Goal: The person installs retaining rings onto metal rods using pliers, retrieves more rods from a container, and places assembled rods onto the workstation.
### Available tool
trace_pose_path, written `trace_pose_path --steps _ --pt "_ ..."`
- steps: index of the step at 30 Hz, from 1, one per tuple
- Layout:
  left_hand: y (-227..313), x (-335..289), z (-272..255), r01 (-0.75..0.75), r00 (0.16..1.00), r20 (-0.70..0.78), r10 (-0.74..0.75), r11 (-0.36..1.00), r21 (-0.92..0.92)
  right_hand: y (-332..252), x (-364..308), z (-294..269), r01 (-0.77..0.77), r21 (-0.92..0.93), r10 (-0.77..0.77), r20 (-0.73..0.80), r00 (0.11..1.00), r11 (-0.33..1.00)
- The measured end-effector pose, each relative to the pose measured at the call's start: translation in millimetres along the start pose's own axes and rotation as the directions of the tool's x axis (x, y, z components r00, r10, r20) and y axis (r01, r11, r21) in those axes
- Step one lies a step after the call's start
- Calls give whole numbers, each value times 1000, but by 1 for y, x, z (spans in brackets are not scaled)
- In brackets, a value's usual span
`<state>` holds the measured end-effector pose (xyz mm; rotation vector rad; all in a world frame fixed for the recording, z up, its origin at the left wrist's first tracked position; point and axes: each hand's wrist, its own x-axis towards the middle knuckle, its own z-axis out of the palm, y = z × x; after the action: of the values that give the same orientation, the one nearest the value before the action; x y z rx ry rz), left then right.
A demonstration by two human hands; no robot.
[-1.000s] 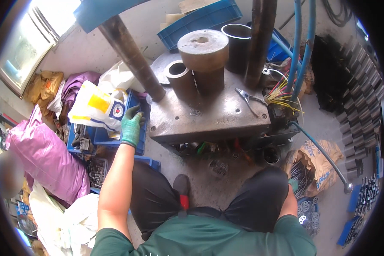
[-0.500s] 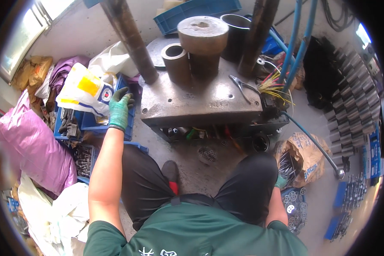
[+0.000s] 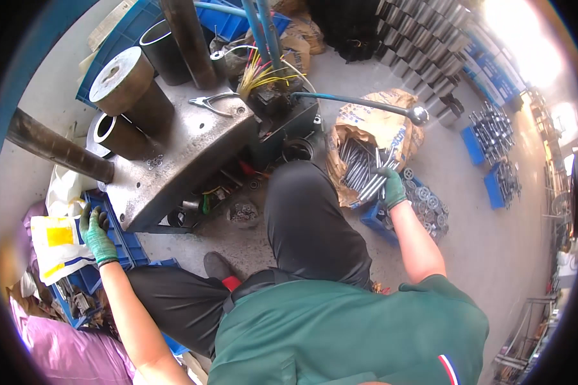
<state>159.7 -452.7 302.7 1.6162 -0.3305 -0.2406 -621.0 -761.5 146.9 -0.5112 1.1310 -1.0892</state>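
Note:
My left hand [image 3: 97, 236], in a green-coated glove, rests over the right edge of a white and yellow plastic bag [image 3: 59, 239] with its fingers stretched out and apart. Whether it touches the bag, I cannot tell. On the other side, my gloved right hand [image 3: 394, 187] is closed around several slim metal rods [image 3: 374, 187] at the mouth of a brown paper sack [image 3: 379, 119]. More rods fill the sack. A steel press table [image 3: 154, 189] stands ahead, with a short thick tube [image 3: 117, 136] and a stepped cylinder [image 3: 117, 81] on it.
Pliers [image 3: 213, 102] and small rings [image 3: 154, 162] lie on the press table. A ball-ended lever [image 3: 366, 102] reaches over the sack. Below my right hand, a blue bin [image 3: 377, 221] holds flat round metal parts. Stacked metal cylinders [image 3: 424, 48] stand at the far right.
The view has swung to the right. My right hand, mostly hidden behind the sack and knee before, now shows gripping rods at the sack's mouth. My left hand stays by the bag.

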Motion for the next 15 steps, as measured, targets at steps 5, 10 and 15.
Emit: trace_pose_path --steps 5,10,15 --pt "34 -24 41 27 986 168 8 978 -208 -34 -99 34 -196 318 63 385 921 927" --pt "84 -28 86 47 891 411 193 861 -506 -77 -156 42 -327 423 -11 625 780 845" --pt "91 -47 109 -76 980 131 146 897 -435 -95 -218 92 -209 231 37 584 811 950"
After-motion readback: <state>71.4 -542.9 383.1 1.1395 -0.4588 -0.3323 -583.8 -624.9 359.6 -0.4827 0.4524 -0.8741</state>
